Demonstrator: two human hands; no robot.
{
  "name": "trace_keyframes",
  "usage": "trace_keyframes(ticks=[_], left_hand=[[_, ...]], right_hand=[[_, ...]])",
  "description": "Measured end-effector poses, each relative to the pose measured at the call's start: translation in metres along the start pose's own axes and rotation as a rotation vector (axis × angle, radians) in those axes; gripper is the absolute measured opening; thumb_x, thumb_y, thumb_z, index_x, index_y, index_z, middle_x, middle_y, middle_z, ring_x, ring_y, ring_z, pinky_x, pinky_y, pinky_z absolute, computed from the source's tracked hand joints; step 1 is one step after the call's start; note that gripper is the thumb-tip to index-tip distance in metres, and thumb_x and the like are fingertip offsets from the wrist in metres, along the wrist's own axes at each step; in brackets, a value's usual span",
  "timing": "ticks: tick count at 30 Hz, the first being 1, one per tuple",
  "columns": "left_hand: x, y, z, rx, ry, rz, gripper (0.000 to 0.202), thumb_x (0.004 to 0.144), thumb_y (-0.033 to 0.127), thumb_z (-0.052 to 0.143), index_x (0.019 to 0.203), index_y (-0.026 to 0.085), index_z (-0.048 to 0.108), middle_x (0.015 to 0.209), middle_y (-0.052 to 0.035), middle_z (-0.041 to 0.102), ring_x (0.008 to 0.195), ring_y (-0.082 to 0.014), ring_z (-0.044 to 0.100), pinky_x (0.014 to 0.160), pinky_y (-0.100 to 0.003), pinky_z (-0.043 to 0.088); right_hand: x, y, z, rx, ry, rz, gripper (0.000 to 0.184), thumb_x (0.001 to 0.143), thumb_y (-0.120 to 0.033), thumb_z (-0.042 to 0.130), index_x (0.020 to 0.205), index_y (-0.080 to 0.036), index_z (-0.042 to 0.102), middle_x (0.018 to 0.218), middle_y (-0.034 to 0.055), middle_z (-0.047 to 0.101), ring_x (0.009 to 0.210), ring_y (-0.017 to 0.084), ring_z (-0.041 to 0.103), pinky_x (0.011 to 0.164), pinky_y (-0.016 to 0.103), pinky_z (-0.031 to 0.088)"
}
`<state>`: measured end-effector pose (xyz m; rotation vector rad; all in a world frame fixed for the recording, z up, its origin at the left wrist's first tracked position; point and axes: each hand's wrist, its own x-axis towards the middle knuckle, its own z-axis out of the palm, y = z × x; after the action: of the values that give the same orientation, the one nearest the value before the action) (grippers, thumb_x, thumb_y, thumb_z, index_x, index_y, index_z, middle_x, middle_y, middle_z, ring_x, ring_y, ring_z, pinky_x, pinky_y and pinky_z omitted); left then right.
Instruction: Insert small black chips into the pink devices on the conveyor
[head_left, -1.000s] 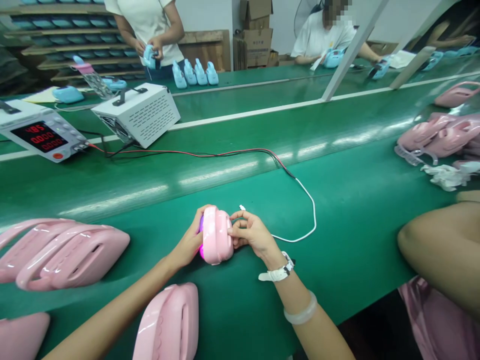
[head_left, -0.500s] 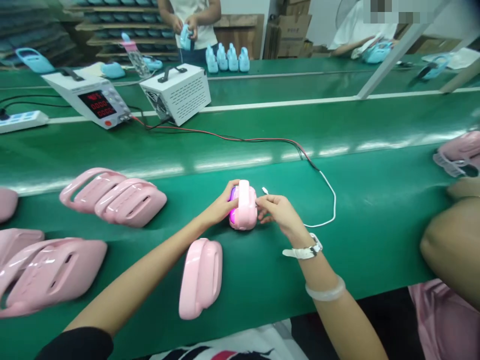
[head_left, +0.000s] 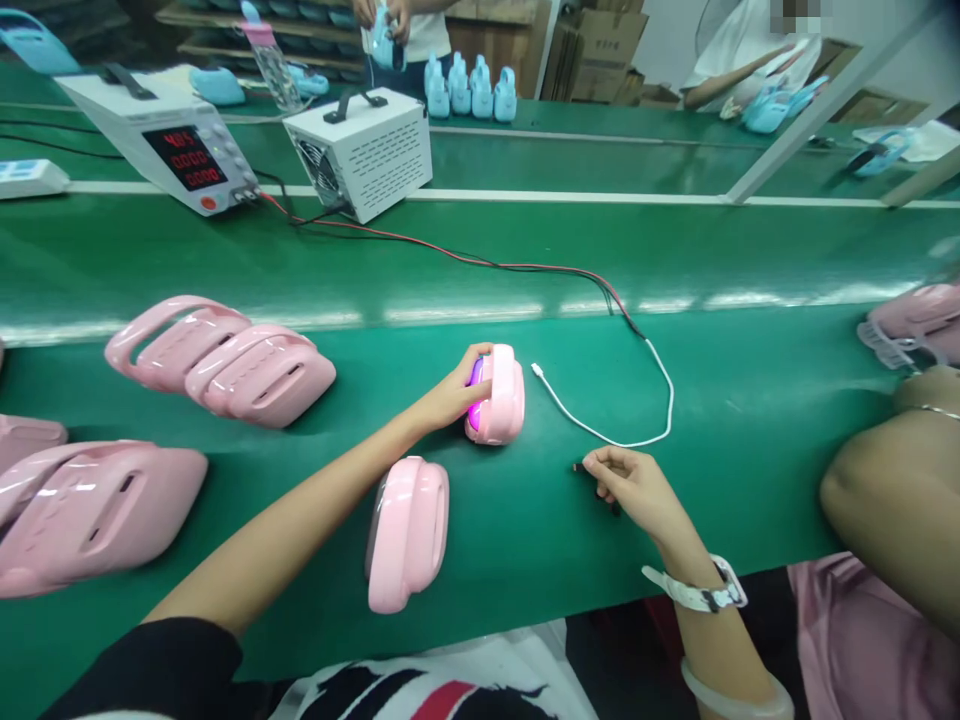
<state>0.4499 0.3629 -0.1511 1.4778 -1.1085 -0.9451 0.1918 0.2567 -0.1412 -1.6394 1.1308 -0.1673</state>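
My left hand is closed around the handle side of a pink portable speaker, whose left face glows purple. The speaker stands on the green table. My right hand is to the right and nearer to me, its thumb and fingers pinching a small black stick that looks like a USB drive; most of it is hidden by the fingers. Between the hands and farther off lies a white charging cable, its plug end free, close to the speaker's right side. A second pink speaker stands in front of my left forearm.
Several more pink speakers lie at the left. A power supply with red digits and a vented white box stand at the back, with a red and black lead. A co-worker's arm rests at the right.
My right hand has moved away from the speaker's side, down and right, with the black stick now showing in its fingers. My left hand still holds the glowing speaker. The view has shifted slightly.
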Motion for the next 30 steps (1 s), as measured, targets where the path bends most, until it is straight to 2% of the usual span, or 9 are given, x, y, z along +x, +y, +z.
trace_keyframes(ticks=[2, 4, 8, 12, 15, 22, 30], left_hand=[[0.000, 0.001, 0.001, -0.003, 0.002, -0.003, 0.060, 0.078, 0.045, 0.055, 0.126, 0.016, 0.035, 0.129, -0.0095, 0.047, 0.118, -0.0266, 0.046, 0.102, -0.033, 0.035], [0.000, 0.002, 0.001, -0.001, 0.003, -0.010, 0.061, 0.078, 0.046, 0.055, 0.127, 0.016, 0.034, 0.129, -0.0094, 0.047, 0.119, -0.0270, 0.046, 0.103, -0.034, 0.034], [0.000, 0.002, 0.002, 0.008, 0.000, -0.024, 0.065, 0.077, 0.048, 0.055, 0.128, 0.015, 0.032, 0.125, -0.0094, 0.047, 0.115, -0.0275, 0.047, 0.101, -0.036, 0.036], [0.000, 0.002, 0.001, 0.009, 0.003, -0.017, 0.063, 0.077, 0.048, 0.054, 0.127, 0.015, 0.032, 0.128, -0.0097, 0.046, 0.117, -0.0268, 0.046, 0.103, -0.034, 0.034], [0.000, 0.002, 0.002, 0.005, 0.008, -0.010, 0.062, 0.077, 0.046, 0.055, 0.126, 0.015, 0.033, 0.130, -0.0103, 0.044, 0.120, -0.0269, 0.044, 0.105, -0.033, 0.032], [-0.001, 0.006, 0.002, -0.007, 0.008, -0.020, 0.059, 0.077, 0.043, 0.055, 0.126, 0.016, 0.036, 0.128, -0.0095, 0.047, 0.118, -0.0270, 0.046, 0.103, -0.033, 0.035], [0.000, 0.005, 0.002, -0.018, 0.010, -0.021, 0.062, 0.076, 0.045, 0.056, 0.127, 0.015, 0.035, 0.130, -0.0101, 0.045, 0.120, -0.0277, 0.044, 0.105, -0.033, 0.033]], right_hand=[[-0.006, 0.001, 0.012, -0.013, 0.055, -0.036, 0.038, 0.061, -0.053, 0.067, 0.066, -0.016, 0.064, 0.050, 0.0024, 0.054, 0.046, 0.013, 0.046, 0.043, 0.025, 0.033], [-0.015, -0.007, 0.030, 0.024, 0.033, -0.106, 0.034, 0.066, -0.050, 0.066, 0.067, -0.016, 0.064, 0.054, 0.0027, 0.055, 0.049, 0.013, 0.045, 0.046, 0.025, 0.033], [-0.033, -0.028, 0.074, 0.162, -0.262, -0.218, 0.028, 0.075, -0.044, 0.063, 0.071, -0.016, 0.065, 0.058, 0.0023, 0.057, 0.052, 0.012, 0.046, 0.048, 0.024, 0.034], [-0.038, -0.034, 0.103, 0.193, -0.365, -0.250, 0.020, 0.078, -0.036, 0.062, 0.073, -0.016, 0.064, 0.057, -0.0006, 0.052, 0.049, 0.009, 0.041, 0.047, 0.023, 0.031], [-0.035, -0.030, 0.107, 0.237, -0.381, -0.219, 0.022, 0.077, -0.037, 0.062, 0.071, -0.016, 0.063, 0.058, -0.0006, 0.052, 0.050, 0.010, 0.041, 0.047, 0.023, 0.030], [-0.029, -0.018, 0.098, 0.333, -0.385, -0.119, 0.029, 0.075, -0.045, 0.065, 0.073, -0.016, 0.064, 0.061, 0.0007, 0.055, 0.051, 0.010, 0.043, 0.048, 0.024, 0.031], [-0.028, -0.015, 0.104, 0.379, -0.404, -0.078, 0.034, 0.072, -0.049, 0.067, 0.071, -0.016, 0.064, 0.060, 0.0003, 0.056, 0.049, 0.009, 0.041, 0.047, 0.023, 0.029]])
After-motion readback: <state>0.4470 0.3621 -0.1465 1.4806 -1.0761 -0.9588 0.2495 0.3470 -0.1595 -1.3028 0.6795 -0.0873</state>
